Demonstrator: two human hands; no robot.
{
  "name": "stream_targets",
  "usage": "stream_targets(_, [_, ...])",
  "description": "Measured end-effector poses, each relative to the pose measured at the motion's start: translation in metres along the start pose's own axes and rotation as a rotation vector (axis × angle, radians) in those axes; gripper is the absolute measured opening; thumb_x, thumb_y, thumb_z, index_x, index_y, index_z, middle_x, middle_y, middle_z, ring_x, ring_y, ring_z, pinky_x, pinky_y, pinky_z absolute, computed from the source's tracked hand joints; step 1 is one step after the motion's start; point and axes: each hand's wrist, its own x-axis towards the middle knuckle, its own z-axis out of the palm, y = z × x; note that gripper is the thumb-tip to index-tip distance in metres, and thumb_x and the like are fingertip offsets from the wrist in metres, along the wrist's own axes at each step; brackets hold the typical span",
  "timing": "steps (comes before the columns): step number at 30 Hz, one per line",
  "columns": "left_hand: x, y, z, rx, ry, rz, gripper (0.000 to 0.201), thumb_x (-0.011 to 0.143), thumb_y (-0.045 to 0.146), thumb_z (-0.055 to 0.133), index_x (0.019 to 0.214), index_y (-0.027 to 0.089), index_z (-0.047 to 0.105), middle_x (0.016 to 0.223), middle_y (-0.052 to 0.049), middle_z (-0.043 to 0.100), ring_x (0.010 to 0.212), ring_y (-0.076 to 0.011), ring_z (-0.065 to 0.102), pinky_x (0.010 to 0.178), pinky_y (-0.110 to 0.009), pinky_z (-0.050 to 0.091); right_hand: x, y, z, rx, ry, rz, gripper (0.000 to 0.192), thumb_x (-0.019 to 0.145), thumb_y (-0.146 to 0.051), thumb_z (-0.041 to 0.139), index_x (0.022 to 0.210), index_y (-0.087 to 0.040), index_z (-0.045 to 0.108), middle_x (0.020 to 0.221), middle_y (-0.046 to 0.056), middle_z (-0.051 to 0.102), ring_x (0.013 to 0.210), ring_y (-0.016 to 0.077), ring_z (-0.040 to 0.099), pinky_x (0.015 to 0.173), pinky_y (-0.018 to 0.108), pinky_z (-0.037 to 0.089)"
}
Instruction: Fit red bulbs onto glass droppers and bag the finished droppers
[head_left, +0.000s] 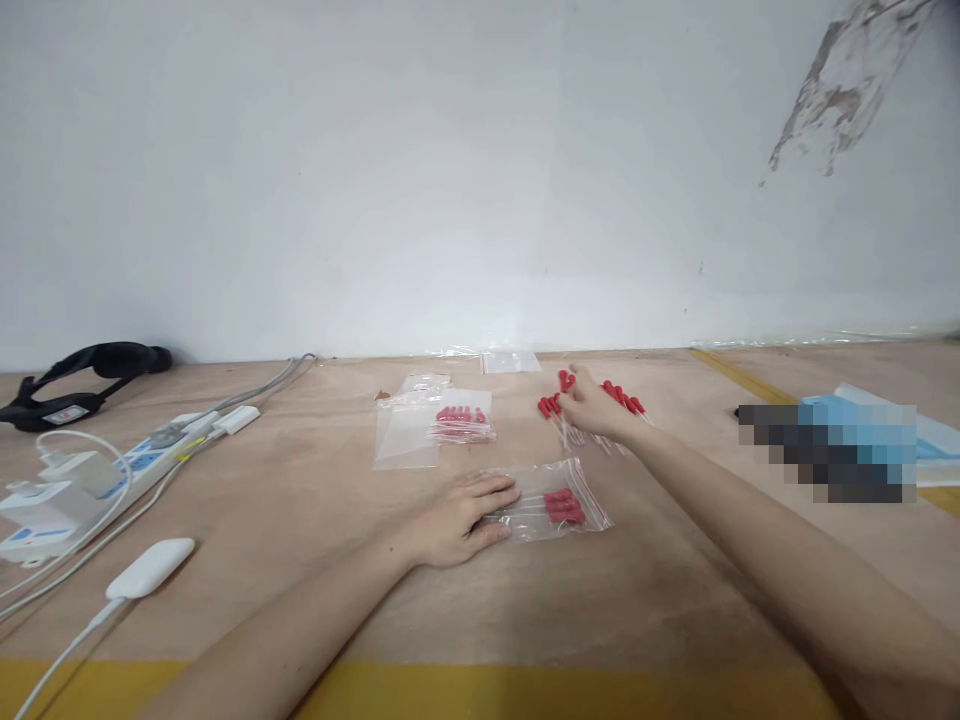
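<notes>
The fingers of the left hand are laid flat and spread, nothing grasped; their tips are pressed on the near end of a clear plastic zip bag with a red seal strip, which lies on the pale wooden tabletop. Inside this bag a cluster of red-capped parts can be seen, but their clear stems are hard to make out.

The fingers of the right hand are curled over a loose pile of red-tipped clear plastic pieces farther back on the table. Whether a piece is pinched cannot be told, since the fingertips are hidden behind the back of the hand and part of the pile is covered by it.

Left of the pile, a second clear bag holding red-tipped pieces is seen overlapping an empty-looking clear bag. A further clear bag lies against the white wall.

At the far left a white power strip with plugs and cables and a black strap are noted. At the right, a blue object is partly pixelated and cut off by the frame edge.
</notes>
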Motion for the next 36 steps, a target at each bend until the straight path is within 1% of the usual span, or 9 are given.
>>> stream_targets(4, [0.001,0.000,0.000,-0.007,0.011,0.007,0.047,0.087,0.041,0.038,0.131,0.025,0.034,0.137,-0.004,0.033,0.126,-0.0206,0.030,0.105,-0.039,0.024,-0.044,0.026,-0.024,0.309,0.099,0.091,0.051,0.071,-0.023,0.046,0.117,-0.018,0.024,0.051,-0.009,0.046,0.038,0.0106,0.047,0.038,0.021,0.039])
stream_targets(9, [0.001,0.001,-0.002,-0.010,0.013,0.009,0.046,0.087,0.040,0.038,0.131,0.026,0.033,0.137,-0.004,0.034,0.125,-0.0205,0.030,0.104,-0.039,0.024,-0.075,0.039,-0.003,0.580,0.256,0.198,0.050,0.064,-0.026,0.057,0.102,-0.025,0.026,0.059,-0.009,0.048,0.045,0.0116,0.054,0.042,0.025,0.048])
stream_targets(15, [0.000,0.002,-0.001,0.016,0.019,0.016,0.048,0.087,0.039,0.039,0.132,0.024,0.031,0.137,-0.005,0.034,0.125,-0.0197,0.030,0.104,-0.037,0.025,-0.085,0.032,0.008,0.750,0.174,0.284,0.038,0.062,-0.031,0.065,0.087,-0.022,0.038,0.063,-0.004,0.056,0.055,0.0127,0.060,0.057,0.028,0.053])
stream_targets(19, [0.000,0.004,-0.002,0.022,0.032,0.011,0.051,0.087,0.039,0.039,0.134,0.023,0.026,0.137,-0.006,0.033,0.125,-0.0199,0.030,0.104,-0.037,0.026,-0.093,0.036,-0.006,0.675,-0.014,0.275,0.034,0.061,-0.036,0.068,0.081,-0.018,0.048,0.069,0.000,0.059,0.055,0.0096,0.057,0.055,0.024,0.049])
stream_targets(24, [0.001,0.004,-0.003,0.020,0.037,0.035,0.052,0.087,0.038,0.039,0.135,0.023,0.024,0.136,-0.006,0.035,0.124,-0.0202,0.032,0.103,-0.038,0.026,-0.095,0.033,-0.019,0.414,-0.352,0.118,0.031,0.062,-0.036,0.067,0.079,-0.015,0.053,0.054,-0.006,0.052,0.046,0.0054,0.045,0.043,0.018,0.035])
stream_targets(27, [0.001,0.005,-0.003,0.025,0.038,0.030,0.052,0.087,0.038,0.039,0.135,0.023,0.024,0.136,-0.007,0.035,0.124,-0.0209,0.032,0.103,-0.038,0.027,-0.093,0.029,-0.013,0.404,-0.389,0.057,0.029,0.064,-0.036,0.065,0.081,-0.016,0.053,0.052,-0.007,0.049,0.042,0.0047,0.043,0.041,0.018,0.033])
stream_targets(31, [0.001,0.006,-0.003,0.033,0.028,0.017,0.052,0.088,0.038,0.038,0.135,0.021,0.025,0.136,-0.008,0.035,0.124,-0.0212,0.033,0.103,-0.038,0.027,-0.091,0.027,0.000,0.386,-0.413,0.106,0.034,0.068,-0.039,0.059,0.093,-0.018,0.050,0.059,-0.006,0.055,0.034,0.0036,0.038,0.033,0.017,0.029])
stream_targets(34, [0.001,0.005,-0.003,0.028,0.032,0.018,0.051,0.088,0.038,0.038,0.134,0.021,0.026,0.136,-0.008,0.035,0.124,-0.0213,0.032,0.102,-0.038,0.028,-0.089,0.029,0.005,0.358,-0.334,0.157,0.035,0.068,-0.042,0.058,0.091,-0.019,0.047,0.072,-0.002,0.061,0.031,0.0026,0.036,0.029,0.017,0.026])
stream_targets(36, [0.001,0.005,-0.002,0.025,0.039,0.021,0.050,0.088,0.038,0.038,0.134,0.021,0.027,0.135,-0.008,0.036,0.124,-0.0215,0.033,0.102,-0.039,0.028,-0.087,0.031,0.008,0.329,-0.271,0.186,0.031,0.066,-0.042,0.060,0.082,-0.018,0.048,0.063,-0.003,0.060,0.031,0.0033,0.036,0.029,0.017,0.027])
